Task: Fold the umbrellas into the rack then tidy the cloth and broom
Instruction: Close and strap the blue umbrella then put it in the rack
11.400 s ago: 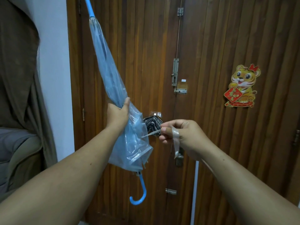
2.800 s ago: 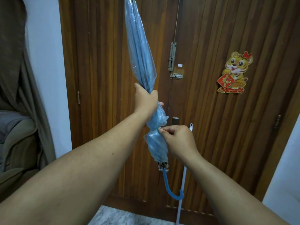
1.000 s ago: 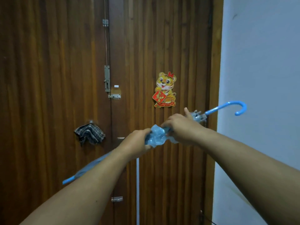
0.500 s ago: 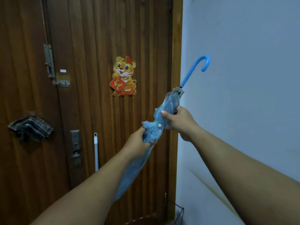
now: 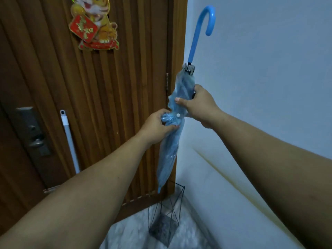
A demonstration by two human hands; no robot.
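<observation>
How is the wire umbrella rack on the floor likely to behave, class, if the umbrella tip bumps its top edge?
The wire rack looks tall, narrow and made of thin rods, so it is probably light and apt to tip or slide. It stands on what seems a smooth pale floor, which may give little grip. The umbrella hangs tip-down above its rim; a straight, centred drop seems safest.

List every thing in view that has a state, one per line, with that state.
Translucent blue umbrella with hooked blue handle: folded, strap snapped shut, upright, tip down above the rack, not yet in.
Black wire umbrella rack: upright on the floor, holds no umbrella.
Left hand: grips the umbrella at the strap.
Right hand: grips the canopy higher up.
White broom handle: leaning on the door.
Wooden door: closed.
</observation>
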